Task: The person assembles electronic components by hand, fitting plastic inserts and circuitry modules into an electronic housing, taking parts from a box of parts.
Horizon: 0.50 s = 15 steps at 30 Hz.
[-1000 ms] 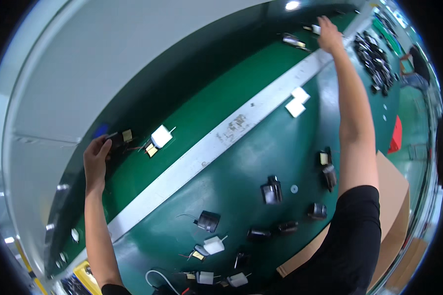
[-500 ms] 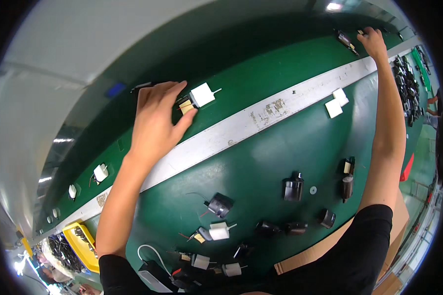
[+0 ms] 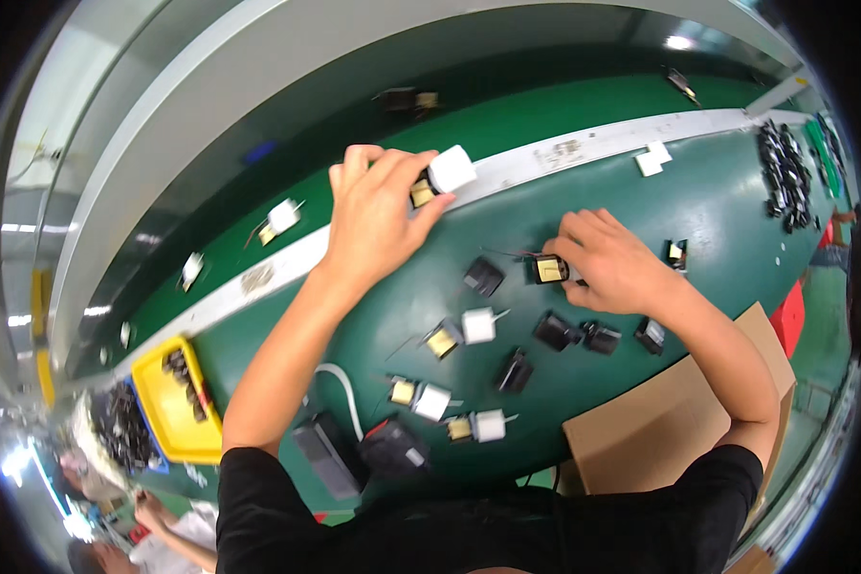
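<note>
My left hand pinches a small motor-like part with a white block head and a yellow patch, above the metal rail. My right hand is closed around a dark motor-like part with a yellow label and thin wires, over the green table. Near it lie several black housings, one black housing just to its left and another black housing below. Similar white-headed parts lie closer to me, such as the white-headed part.
Beyond the rail, a green strip carries more parts. At left stands a yellow tray of dark pieces. A black box-shaped device and a cardboard box are near me. Dark parts are heaped at far right. Another person's hand shows lower left.
My left hand has lifted the white-headed part off the green strip. My right hand has come back from the far right to above the table with a dark part in it. The view has shifted.
</note>
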Available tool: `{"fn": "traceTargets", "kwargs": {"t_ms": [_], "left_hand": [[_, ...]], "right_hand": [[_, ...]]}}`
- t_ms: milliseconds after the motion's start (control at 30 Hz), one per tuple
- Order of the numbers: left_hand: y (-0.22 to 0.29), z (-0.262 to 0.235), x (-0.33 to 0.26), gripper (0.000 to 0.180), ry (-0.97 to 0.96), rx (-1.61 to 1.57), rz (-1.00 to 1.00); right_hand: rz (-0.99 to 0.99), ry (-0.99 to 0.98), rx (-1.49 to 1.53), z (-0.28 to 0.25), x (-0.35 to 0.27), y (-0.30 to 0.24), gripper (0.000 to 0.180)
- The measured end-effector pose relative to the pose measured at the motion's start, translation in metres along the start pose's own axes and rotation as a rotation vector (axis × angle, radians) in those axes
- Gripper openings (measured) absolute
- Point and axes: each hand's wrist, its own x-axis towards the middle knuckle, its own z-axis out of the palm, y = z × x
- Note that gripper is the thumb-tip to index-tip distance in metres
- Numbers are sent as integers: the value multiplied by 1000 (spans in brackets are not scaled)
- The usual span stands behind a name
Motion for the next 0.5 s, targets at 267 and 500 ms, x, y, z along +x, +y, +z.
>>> {"fn": "traceTargets", "kwargs": {"t_ms": [267, 500], "left_hand": [[29, -62, -124, 42, -170, -122, -128], [54, -75, -167, 47, -124, -145, -45]], "right_hand": [[17, -75, -122, 12, 9, -61, 33], [-6, 88, -175, 9, 97, -117, 31]]}}
